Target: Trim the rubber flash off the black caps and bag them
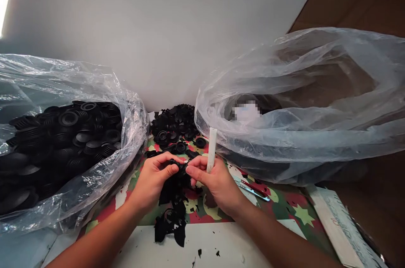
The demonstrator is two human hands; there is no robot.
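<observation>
My left hand is closed, thumb and fingers pinching a small black rubber part over the middle of the table. Close beside it, my right hand is closed too, with its fingertips at the same part. A white stick-like handle rises from the right hand's grip; its lower end is hidden by the fingers. Below the hands lie torn black rubber scraps. Behind them is a heap of black rubber pieces and round parts.
At left, a clear plastic bag holds many ribbed black round parts. Another clear bag stands open at right, by brown cardboard. A red and light-blue cutter lies right of my hands on the patterned cloth.
</observation>
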